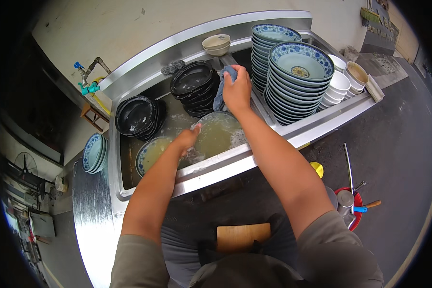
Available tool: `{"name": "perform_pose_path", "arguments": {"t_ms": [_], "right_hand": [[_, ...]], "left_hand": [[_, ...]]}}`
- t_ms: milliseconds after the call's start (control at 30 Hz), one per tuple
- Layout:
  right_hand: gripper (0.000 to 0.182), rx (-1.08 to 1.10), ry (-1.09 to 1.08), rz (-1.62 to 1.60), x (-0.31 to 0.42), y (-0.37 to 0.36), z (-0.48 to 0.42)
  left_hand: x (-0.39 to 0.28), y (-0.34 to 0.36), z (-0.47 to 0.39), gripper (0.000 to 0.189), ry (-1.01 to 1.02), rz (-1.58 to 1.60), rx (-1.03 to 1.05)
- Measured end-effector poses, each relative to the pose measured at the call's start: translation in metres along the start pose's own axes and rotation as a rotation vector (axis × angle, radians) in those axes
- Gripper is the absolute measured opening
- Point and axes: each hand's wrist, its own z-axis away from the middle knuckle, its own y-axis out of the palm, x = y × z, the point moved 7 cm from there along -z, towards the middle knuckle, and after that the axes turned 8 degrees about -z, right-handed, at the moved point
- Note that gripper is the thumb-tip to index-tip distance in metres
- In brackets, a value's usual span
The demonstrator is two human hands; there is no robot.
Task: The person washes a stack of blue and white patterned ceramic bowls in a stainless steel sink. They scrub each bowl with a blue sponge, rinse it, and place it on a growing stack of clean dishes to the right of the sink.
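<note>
My right hand (238, 89) grips a wet blue-grey cloth (220, 94) above the stainless steel sink (216, 155), just right of a stack of black dishes (192, 82). My left hand (188, 139) holds the rim of a large bowl (217, 135) with its thumb on top. Cloudy yellowish water fills this bowl, with foam at its right side. Left of that hand, a blue-patterned bowl (141, 158) sits in the sink with similar water in it. A second stack of black dishes (136, 116), spotted with suds, leans at the sink's left end.
Tall stacks of blue-patterned bowls (299, 66) and white bowls (339, 83) stand on the right. Two small bowls (216, 44) and a dark scouring pad (172, 67) rest on the back ledge. A tap (88, 86) is at left; a red basin (358, 212) with utensils is at lower right.
</note>
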Motion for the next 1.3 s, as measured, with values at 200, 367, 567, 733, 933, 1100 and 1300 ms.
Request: {"name": "perform_pose_path", "arguments": {"t_ms": [200,367,567,733,933,1100,1300], "right_hand": [[0.032,0.007,0.101,-0.063,-0.004,0.011,0.015],[0.032,-0.036,0.059,-0.078,-0.003,-0.007,0.000],[0.032,-0.058,0.053,-0.085,0.000,-0.002,0.005],[0.031,-0.031,0.065,-0.091,-0.004,-0.002,0.000],[0.031,-0.035,0.062,-0.111,-0.004,0.000,0.004],[0.030,-0.054,0.090,-0.097,-0.001,-0.005,0.003],[0.032,-0.051,0.090,-0.122,0.003,-0.002,0.008]], "left_hand": [[0.045,0.006,-0.058,0.069,0.225,-1.091,-0.209],[-0.017,0.003,0.001,0.061,0.399,-0.476,-0.368],[0.010,0.005,-0.020,0.057,0.199,-0.804,-0.183],[-0.019,-0.013,0.002,0.046,0.331,-0.594,-0.458],[-0.117,-0.022,0.098,0.028,0.671,-1.045,-0.626],[-0.137,0.018,0.083,0.037,0.807,-1.507,-0.532],[-0.092,0.042,0.038,0.030,0.820,-1.383,-0.476]]}}
